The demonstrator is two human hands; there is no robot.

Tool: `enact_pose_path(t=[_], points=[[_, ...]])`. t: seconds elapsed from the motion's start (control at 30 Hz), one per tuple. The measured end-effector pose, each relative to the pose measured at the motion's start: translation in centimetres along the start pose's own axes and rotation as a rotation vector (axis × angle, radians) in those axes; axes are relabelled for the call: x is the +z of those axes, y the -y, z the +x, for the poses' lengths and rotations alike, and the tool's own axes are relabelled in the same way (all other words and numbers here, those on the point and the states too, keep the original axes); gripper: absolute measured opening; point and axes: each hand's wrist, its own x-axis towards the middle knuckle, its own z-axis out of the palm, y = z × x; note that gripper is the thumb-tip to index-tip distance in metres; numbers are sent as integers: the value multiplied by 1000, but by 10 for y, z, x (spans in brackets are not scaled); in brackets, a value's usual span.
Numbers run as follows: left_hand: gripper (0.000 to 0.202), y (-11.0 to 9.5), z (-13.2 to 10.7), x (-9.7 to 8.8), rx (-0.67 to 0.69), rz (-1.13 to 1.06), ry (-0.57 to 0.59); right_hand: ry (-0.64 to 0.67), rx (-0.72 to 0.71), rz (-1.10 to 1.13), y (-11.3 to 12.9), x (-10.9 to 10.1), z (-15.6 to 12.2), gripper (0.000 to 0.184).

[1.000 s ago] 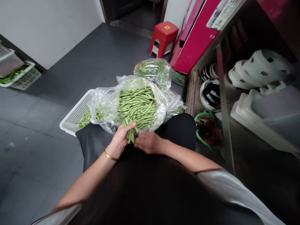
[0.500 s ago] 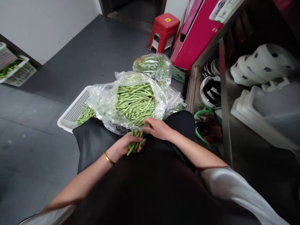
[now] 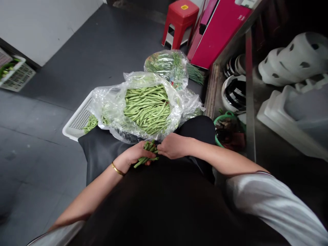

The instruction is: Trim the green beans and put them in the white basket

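Note:
A small bunch of green beans (image 3: 147, 153) is gripped in my left hand (image 3: 137, 152), low over my lap, with bean ends sticking out past the fingers. Right beside it, my right hand (image 3: 171, 146) has its fingers curled closed at the bunch's right side; what they pinch is hidden. Just beyond both hands lies an open clear plastic bag (image 3: 110, 99), filled with long green beans (image 3: 147, 107). To its left, partly under the bag, a white perforated basket (image 3: 77, 118) holds short green bean pieces (image 3: 91, 124).
Behind the bag lies another plastic bag (image 3: 160, 63) of thin green stalks. A red stool (image 3: 180, 15) stands beside a pink cabinet (image 3: 221, 32). At right, a metal shelf holds white containers (image 3: 294, 63); a green-rimmed basket (image 3: 217, 136) sits below. Another white basket (image 3: 22, 77) is far left.
My right hand has moved down from the bag's near edge to the bunch in my left hand, and its fingers have closed. The whole view has shifted slightly.

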Motion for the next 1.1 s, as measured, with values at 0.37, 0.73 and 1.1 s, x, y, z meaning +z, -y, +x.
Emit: enact_pose_path(t=[0.37,0.73,1.1], points=[[26,-29,-31,-4,523,-298,-259,-170,88,943,-21,22,-5,48],[23,-28,-43,-20,597,-240,-231,-177,494,476,-51,56,41,28],[15,-96,-112,-107,761,-143,-983,-697,382,371,-56,-10,-1,22]])
